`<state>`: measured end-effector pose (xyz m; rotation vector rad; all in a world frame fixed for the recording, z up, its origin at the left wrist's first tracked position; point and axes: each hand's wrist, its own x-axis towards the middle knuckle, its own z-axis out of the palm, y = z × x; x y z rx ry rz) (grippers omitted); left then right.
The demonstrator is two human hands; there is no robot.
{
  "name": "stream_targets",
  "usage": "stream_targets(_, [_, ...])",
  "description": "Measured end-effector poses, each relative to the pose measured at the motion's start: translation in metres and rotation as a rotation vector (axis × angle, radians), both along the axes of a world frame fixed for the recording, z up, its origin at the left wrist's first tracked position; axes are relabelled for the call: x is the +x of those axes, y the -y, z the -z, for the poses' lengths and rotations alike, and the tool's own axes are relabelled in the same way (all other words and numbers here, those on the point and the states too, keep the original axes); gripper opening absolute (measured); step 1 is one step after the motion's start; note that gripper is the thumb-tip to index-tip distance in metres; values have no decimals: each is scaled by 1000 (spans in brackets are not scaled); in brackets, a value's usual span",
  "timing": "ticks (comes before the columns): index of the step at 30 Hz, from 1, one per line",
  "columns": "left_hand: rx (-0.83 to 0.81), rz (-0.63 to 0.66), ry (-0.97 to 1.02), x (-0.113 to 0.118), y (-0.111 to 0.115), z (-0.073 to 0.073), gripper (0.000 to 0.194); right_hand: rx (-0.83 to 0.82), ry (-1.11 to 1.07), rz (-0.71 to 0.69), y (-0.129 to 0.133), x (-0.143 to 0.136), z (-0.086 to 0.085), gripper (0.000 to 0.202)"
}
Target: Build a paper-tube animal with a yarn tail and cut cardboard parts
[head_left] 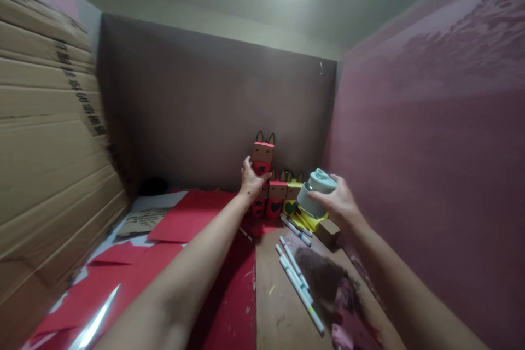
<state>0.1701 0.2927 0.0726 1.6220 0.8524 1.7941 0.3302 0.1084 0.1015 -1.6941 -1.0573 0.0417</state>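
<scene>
My left hand point(251, 181) reaches to the back of the table. Its fingers and thumb go around a red-and-brown paper animal figure point(263, 152) with pointed ears, standing above other figures. Just below are a red figure point(277, 199) with a dark green heart and a yellow figure point(290, 202); another red one point(258, 208) is partly behind my left hand. On the right, my right hand point(338, 197) is closed around a pale mint-green lidded bottle point(315, 194), above yellow paper point(305, 220). The bottle's underside is hard to make out.
Several white markers point(301, 290) lie on the brown tabletop point(270, 306), near a small cardboard box point(328, 231). Red paper sheets point(192, 213) and a striped cardboard piece point(141, 221) cover the left. Tall cardboard point(45, 136) flanks the left; a pink wall point(430, 147) bounds the right.
</scene>
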Motion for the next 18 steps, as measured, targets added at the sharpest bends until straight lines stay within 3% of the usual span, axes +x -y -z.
stream_targets(5, [-31,-9,-53,-18,22,-14,93,4,-87,-133,29,-23,-4,84])
stream_targets(9, [-82,62,-55,-42,75,-18,77,-19,-147,-222,54,-43,-2,80])
stream_targets(12, [-154,358,-201,-60,135,-13,61,25,-195,-332,70,-59,2,79])
stream_targets(14, [-202,595,-322,-69,175,-7,79,51,-225,-417,80,-72,5,80])
stream_targets(15, [-251,810,-366,-73,193,-4,86,53,-243,-453,84,-79,6,81])
stream_targets(16, [-270,927,-333,-76,209,-1,84,52,-264,-481,88,-86,8,82])
stream_targets(18, [-271,974,-205,-82,232,5,79,70,-318,-526,95,-99,12,82])
